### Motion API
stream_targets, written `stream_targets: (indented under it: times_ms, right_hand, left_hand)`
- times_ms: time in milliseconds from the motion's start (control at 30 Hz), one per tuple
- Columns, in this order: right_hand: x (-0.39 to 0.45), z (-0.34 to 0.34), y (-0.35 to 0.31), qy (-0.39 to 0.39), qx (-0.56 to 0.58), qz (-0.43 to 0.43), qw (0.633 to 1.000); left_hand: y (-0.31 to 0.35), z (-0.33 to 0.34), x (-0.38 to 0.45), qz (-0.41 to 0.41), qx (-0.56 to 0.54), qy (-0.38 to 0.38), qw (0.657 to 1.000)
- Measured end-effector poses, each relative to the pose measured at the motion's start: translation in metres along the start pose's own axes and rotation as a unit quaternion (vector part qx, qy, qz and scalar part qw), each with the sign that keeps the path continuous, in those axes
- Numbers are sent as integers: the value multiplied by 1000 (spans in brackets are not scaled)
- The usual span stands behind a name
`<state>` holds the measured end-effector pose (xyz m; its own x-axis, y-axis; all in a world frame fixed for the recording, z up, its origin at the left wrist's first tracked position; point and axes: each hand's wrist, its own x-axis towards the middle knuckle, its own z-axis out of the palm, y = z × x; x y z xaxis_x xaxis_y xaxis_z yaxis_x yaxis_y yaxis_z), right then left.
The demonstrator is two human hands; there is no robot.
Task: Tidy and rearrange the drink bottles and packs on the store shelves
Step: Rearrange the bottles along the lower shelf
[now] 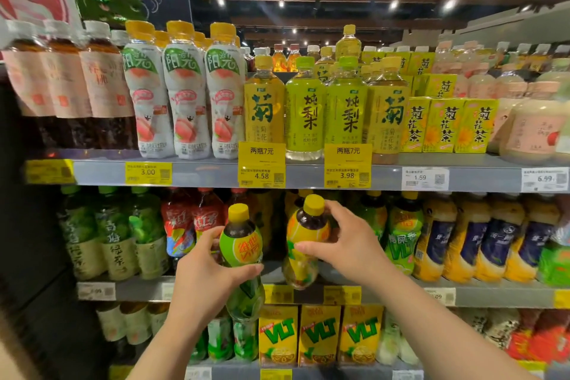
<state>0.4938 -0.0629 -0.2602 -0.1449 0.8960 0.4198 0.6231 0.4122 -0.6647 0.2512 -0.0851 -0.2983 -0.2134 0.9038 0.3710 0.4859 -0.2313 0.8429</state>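
Note:
My left hand [206, 271] grips a green-labelled tea bottle [241, 244] with a yellow cap, held out in front of the middle shelf [493, 295]. My right hand [345, 242] grips a yellow-labelled lemon tea bottle [303, 236], also yellow-capped, just right of the first and tilted slightly. Both bottles are in front of a gap in the middle row, between red-labelled bottles [192, 219] and green VLT bottles [401, 231].
The top shelf [308, 174] carries peach drinks [185, 95], yellow and green tea bottles [308, 108] and yellow tea cartons [447, 126]. Yellow VLT cartons [317, 336] stand on the bottom shelf. Green tea bottles [105, 231] sit at the middle left, blue-labelled bottles [493, 241] at the right.

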Motion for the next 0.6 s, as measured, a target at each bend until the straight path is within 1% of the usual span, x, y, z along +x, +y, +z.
stream_targets:
  times_ms: [133,267,367,500,600]
  right_hand:
    - [5,22,-1,-33,36,3,999]
    - [16,35,-6,-21,40,7,999]
    - [32,47,-8,-14,-3,13,1000]
    - [50,64,-6,-33,-88,39,995]
    - [58,70,-10,-13,-130,46,990]
  left_hand:
    - [-3,-12,-11,-17,1,12,1000]
    - [-7,-23,-18,-28,1,23,999]
    - [-9,-28,-21,-28,20,27,999]
    - [-7,-31,-22,-23,20,23,999]
    - [-7,-32,-20,-17,25,15,999]
